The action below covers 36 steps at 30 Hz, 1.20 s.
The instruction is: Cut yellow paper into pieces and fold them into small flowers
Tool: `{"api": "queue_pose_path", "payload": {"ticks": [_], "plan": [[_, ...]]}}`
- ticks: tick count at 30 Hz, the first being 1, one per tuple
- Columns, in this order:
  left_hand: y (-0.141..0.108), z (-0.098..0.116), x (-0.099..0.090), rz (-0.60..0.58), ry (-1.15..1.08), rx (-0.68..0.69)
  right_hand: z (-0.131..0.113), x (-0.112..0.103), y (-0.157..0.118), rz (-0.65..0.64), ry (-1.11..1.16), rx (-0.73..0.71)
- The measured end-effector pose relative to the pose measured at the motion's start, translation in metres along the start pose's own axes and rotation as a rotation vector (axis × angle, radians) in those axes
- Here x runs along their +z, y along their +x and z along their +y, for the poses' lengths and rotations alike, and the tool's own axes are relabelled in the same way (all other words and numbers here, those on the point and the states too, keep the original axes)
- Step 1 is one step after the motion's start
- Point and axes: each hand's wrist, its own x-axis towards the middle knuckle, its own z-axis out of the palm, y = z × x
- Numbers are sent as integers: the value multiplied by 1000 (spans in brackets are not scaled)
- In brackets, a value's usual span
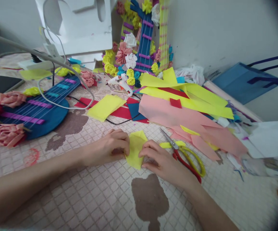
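A small piece of yellow paper or felt (136, 149), its top corner folded, lies between my two hands just above the patterned cloth. My left hand (116, 144) pinches its left edge with thumb and fingers. On the opposite side, my right hand (154, 157) grips the right edge with curled fingers. Close by my right hand rest scissors (174, 146) with red and yellow handles, blades apart, partly over a yellow strip (165, 145). Beyond my left hand lies a stack of yellow squares (106, 107) on red strips.
A blue guitar-shaped craft (49, 118) with pink paper roses (7, 134) sits at left. A white glue gun (121, 83) and its cable lie behind. Yellow sheets (201, 99) and pink sheets (172, 112) pile at right. Flower-decorated guitars (143, 41) lean on the wall.
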Motion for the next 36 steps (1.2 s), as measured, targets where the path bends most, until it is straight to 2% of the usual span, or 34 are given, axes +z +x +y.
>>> {"api": "queue_pose_path", "payload": {"ticks": [6,11,16,26,32,36], "plan": [[1,1,3,50,57,15,0,3,0,-7,-6,-14],[1,9,4,151,33,-63,-1,4,-1,0,0,2],[1,15,7,233,1,-124,2,7,0,59,-39,6],[-1,10,3,39,-57,-108,3,3,2,54,33,-21],[2,12,4,56,-87,-91,4,2,5,58,108,-1],[3,14,13,91,-39,-189,5,9,8,116,115,26]]}}
